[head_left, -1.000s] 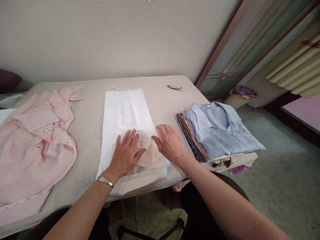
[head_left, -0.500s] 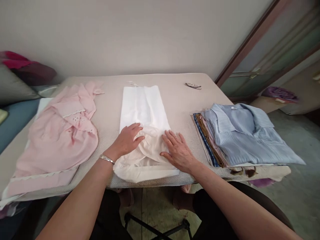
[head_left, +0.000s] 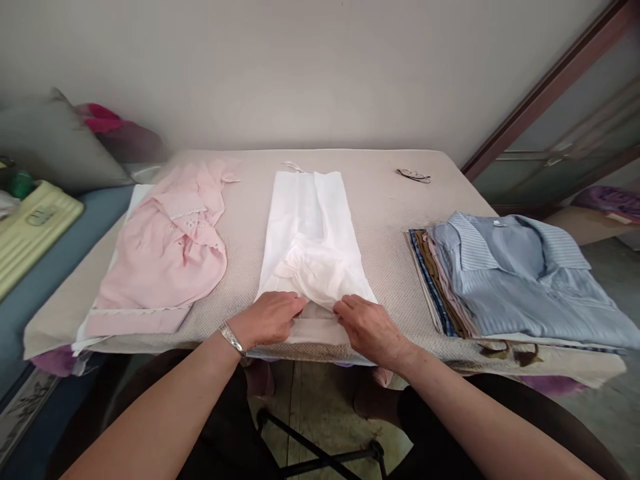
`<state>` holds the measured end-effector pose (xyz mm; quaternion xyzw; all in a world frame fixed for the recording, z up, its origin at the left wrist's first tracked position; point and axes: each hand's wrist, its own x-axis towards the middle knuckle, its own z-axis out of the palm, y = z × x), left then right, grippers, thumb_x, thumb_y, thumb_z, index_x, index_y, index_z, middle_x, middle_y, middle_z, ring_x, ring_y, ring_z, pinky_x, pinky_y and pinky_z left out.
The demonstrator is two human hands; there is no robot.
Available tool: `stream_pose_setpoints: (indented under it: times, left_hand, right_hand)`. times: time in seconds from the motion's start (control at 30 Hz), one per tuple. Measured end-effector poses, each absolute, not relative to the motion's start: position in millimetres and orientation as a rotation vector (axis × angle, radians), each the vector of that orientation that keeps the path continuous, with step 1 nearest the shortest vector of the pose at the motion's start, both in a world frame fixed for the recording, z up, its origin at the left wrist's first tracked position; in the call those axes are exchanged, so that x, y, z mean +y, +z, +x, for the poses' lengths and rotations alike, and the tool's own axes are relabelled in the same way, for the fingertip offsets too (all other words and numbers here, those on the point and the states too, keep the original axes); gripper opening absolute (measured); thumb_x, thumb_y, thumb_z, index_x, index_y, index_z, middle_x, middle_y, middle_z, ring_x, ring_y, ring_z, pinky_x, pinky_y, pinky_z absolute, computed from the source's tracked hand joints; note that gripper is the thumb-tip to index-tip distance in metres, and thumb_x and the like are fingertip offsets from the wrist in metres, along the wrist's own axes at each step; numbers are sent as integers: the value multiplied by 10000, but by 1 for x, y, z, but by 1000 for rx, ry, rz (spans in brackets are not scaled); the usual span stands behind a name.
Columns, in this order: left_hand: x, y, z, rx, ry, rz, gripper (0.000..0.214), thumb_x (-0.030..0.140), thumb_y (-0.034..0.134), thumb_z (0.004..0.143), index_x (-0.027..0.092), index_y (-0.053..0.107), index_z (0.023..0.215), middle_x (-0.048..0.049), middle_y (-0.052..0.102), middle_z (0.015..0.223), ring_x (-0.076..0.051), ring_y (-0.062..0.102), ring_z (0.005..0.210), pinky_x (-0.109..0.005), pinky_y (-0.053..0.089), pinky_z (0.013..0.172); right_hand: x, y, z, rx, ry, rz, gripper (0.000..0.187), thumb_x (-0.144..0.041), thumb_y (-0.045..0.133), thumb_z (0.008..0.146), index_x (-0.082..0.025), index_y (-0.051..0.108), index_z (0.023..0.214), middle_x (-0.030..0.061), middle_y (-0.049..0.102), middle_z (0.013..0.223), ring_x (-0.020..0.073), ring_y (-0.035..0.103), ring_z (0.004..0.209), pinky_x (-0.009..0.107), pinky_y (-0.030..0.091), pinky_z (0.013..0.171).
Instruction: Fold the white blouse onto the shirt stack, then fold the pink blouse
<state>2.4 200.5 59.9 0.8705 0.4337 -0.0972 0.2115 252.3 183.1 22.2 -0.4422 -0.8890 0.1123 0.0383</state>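
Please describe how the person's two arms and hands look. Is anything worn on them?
Both forearms are bare, with no sleeves in view. The left hand has a silver metal bracelet around its wrist. The right hand shows no bracelet or watch. No gloves are worn; whether there are rings I cannot tell.

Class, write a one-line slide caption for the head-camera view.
Both hands, left hand and right hand, grip the near edge of a white garment on a table, between a pink garment and folded shirts.
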Motion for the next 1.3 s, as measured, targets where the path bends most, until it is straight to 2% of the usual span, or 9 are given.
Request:
stream_pose_setpoints:
  times: [0.1, 0.23, 0.33, 0.43, 0.57, 0.67, 0.9, 1.1, 1.3]
  left_hand:
    - [201, 67, -2, 1205, -271, 2354, 123, 271, 517, 880, 232, 552, 991, -50, 692, 1020, -247, 654, 933, -342, 441, 746]
    - [202, 70, 0, 1255, -393, 2288, 325, 397, 677, 782, 229, 572, 1040, -65, 702, 1062, -269, 657, 959, -333, 452, 734]
    - [206, 68, 2, 1301, -535, 2245, 343, 452, 729, 732, 225, 622, 966, -69, 709, 1008, -277, 661, 934, -330, 452, 710]
    - [209, 65, 0, 1277, -528, 2236, 306, 476, 722, 736, 226, 642, 891, -53, 707, 975, -264, 658, 919, -317, 441, 681]
    - [209, 63, 1, 1237, -439, 2273, 404, 481, 742, 703, 231, 629, 1000, -41, 695, 980, -247, 647, 905, -303, 429, 662]
    - [206, 61, 8, 1203, -476, 2281, 385, 465, 759, 688, 224, 620, 954, -45, 684, 952, -250, 644, 872, -307, 422, 643]
    - [199, 56, 13, 1121, -295, 2368, 92, 286, 589, 824, 214, 591, 881, -60, 668, 994, -231, 632, 915, -322, 440, 741]
    - [200, 61, 8, 1211, -321, 2279, 142, 340, 533, 901, 214, 563, 960, -65, 686, 973, -253, 644, 911, -330, 423, 694]
    - [197, 61, 7, 1325, -390, 2282, 219, 395, 501, 944, 207, 569, 1033, -96, 702, 1008, -277, 663, 950, -337, 441, 711]
  right_hand:
    - [184, 32, 255, -2633, 380, -1385, 77, -168, 504, 973, -199, 564, 1010, 52, 632, 967, 194, 580, 895, 307, 357, 682]
    - [176, 34, 248, -2666, 516, -1251, 126, -233, 575, 957, -210, 558, 1080, 49, 625, 1013, 203, 578, 959, 309, 401, 742]
    - [172, 28, 242, -2748, 491, -1258, 160, -231, 642, 902, -209, 561, 1038, 61, 610, 1050, 224, 563, 1007, 326, 420, 774]
    - [173, 26, 240, -2759, 485, -1294, 174, -256, 668, 889, -216, 563, 1022, 56, 603, 1051, 226, 559, 1013, 336, 432, 795]
    - [175, 28, 238, -2744, 491, -1311, 285, -331, 713, 865, -214, 567, 1080, 59, 598, 1065, 240, 558, 1034, 344, 437, 810]
    - [175, 28, 235, -2748, 485, -1340, 291, -337, 729, 842, -208, 573, 1052, 62, 599, 1063, 242, 561, 1016, 341, 431, 795]
    - [180, 26, 232, -2687, 607, -1359, 210, -281, 721, 823, -208, 563, 942, 39, 617, 996, 207, 575, 921, 321, 411, 768]
    - [185, 27, 227, -2624, 801, -1274, 279, -223, 659, 847, -197, 577, 1112, 57, 663, 1095, 208, 617, 978, 311, 420, 832]
    - [185, 31, 226, -2751, 716, -1416, 188, -219, 559, 932, -201, 581, 1118, 57, 726, 1000, 239, 673, 915, 323, 381, 730]
